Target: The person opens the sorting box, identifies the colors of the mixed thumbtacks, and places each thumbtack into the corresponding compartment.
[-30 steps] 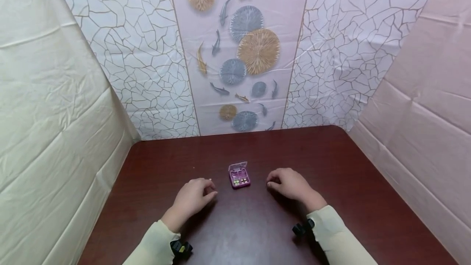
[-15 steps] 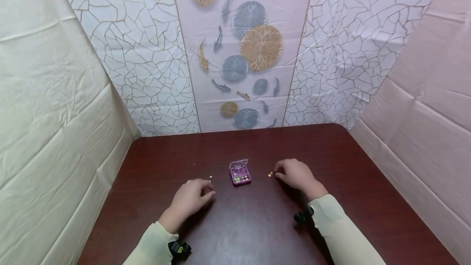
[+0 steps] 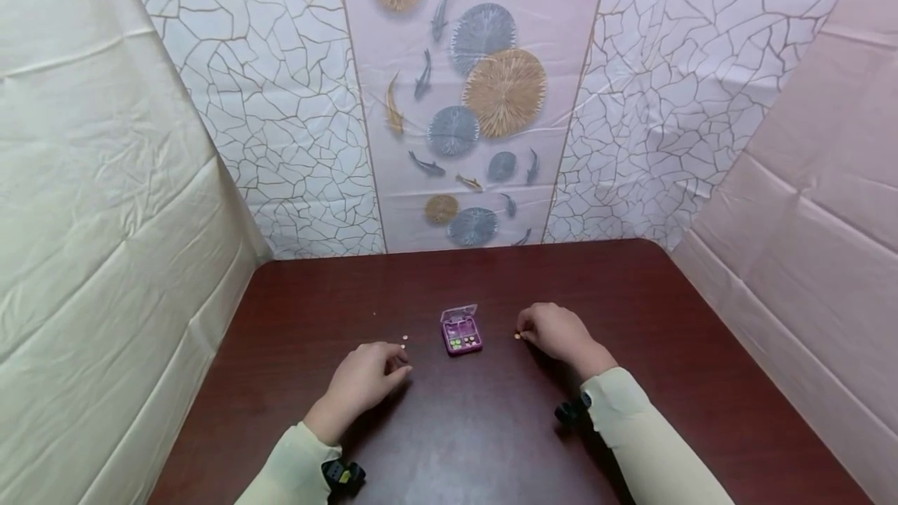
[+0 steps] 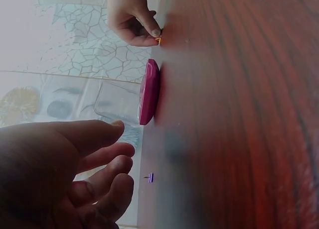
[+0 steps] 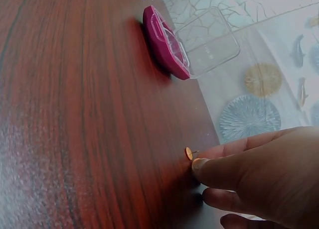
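My right hand [image 3: 559, 336] is low over the table right of the box, thumb and forefinger pinching an orange thumbtack [image 5: 198, 162] that the thumb mostly covers. A second orange thumbtack [image 5: 189, 153], a flat disc with a thin pin, lies right beside the fingertips. The small magenta compartment box [image 3: 461, 336] stands between the hands, its clear lid [image 5: 212, 42] raised. Green and other small pieces fill its front compartments. On the left, my left hand [image 3: 365, 379] stays loosely curved and holds nothing. Beyond its fingertips lies a purple thumbtack [image 4: 151, 177].
Two tiny light-looking pieces, one of them a small piece [image 3: 405, 337], lie just past the left fingers. The dark red-brown table [image 3: 449, 427] reaches back to a patterned cloth [image 3: 470, 178]. Pale cloth hangs on both sides.
My right hand first drew back to the right, uncovering two orange thumbtacks, then came down onto one of them. The left hand stays nearly still; the head view shifts slightly.
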The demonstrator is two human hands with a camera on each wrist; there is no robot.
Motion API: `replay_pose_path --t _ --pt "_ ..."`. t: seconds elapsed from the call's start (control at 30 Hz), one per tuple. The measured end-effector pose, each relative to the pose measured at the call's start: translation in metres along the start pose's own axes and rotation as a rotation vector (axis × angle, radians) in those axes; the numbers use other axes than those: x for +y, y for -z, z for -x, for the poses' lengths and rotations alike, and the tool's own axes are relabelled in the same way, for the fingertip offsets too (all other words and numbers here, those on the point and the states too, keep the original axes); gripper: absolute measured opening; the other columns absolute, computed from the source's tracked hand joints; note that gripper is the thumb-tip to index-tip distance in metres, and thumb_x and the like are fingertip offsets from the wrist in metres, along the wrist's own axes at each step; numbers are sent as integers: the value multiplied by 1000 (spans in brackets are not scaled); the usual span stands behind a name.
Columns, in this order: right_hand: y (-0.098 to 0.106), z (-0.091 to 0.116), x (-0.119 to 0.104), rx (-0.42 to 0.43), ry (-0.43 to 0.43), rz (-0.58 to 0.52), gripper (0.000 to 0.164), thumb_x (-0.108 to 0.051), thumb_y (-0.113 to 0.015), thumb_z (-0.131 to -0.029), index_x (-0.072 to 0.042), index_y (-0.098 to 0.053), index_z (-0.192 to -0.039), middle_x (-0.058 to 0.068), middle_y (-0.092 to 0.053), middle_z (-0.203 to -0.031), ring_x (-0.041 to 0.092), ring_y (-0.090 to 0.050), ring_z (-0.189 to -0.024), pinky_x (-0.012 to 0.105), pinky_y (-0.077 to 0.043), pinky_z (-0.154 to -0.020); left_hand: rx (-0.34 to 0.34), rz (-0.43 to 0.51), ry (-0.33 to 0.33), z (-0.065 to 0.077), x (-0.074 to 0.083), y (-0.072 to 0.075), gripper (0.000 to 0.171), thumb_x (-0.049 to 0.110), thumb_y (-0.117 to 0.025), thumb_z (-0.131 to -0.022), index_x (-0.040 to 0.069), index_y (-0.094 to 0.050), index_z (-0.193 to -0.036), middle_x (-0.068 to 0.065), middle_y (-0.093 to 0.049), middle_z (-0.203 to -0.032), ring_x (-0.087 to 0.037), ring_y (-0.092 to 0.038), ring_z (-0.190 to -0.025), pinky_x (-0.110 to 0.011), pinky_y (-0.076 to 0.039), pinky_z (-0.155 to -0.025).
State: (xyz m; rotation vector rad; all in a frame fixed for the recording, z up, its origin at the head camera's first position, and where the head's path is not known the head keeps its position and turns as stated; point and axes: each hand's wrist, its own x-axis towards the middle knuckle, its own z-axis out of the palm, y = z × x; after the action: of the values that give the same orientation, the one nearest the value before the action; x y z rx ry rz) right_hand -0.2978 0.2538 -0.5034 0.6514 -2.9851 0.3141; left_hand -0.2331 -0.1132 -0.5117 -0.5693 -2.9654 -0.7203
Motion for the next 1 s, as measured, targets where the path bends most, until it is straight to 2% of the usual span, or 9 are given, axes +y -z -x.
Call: replay_pose_path --t 0.4,1.0 --pt "-1 -2 -2 22 -15 8 4 -25 -76 -85 -24 -72 -84 -9 -66 -82 11 -58 -74 40 -56 -65 -7 4 -5 1 1 0 11 36 -72 -87 27 -73 -92 16 -61 -67 -2 -52 -56 -31 -48 -54" --pt "-6 -30 -52 85 55 -40 4 -28 -73 -87 -25 -74 -89 -11 -69 -87 8 -61 -79 41 -57 -69 -7 8 6 3 -4 -1 10 36 -72 -87 29 -71 -93 16 -59 -66 -3 -51 -55 -30 -46 -52"
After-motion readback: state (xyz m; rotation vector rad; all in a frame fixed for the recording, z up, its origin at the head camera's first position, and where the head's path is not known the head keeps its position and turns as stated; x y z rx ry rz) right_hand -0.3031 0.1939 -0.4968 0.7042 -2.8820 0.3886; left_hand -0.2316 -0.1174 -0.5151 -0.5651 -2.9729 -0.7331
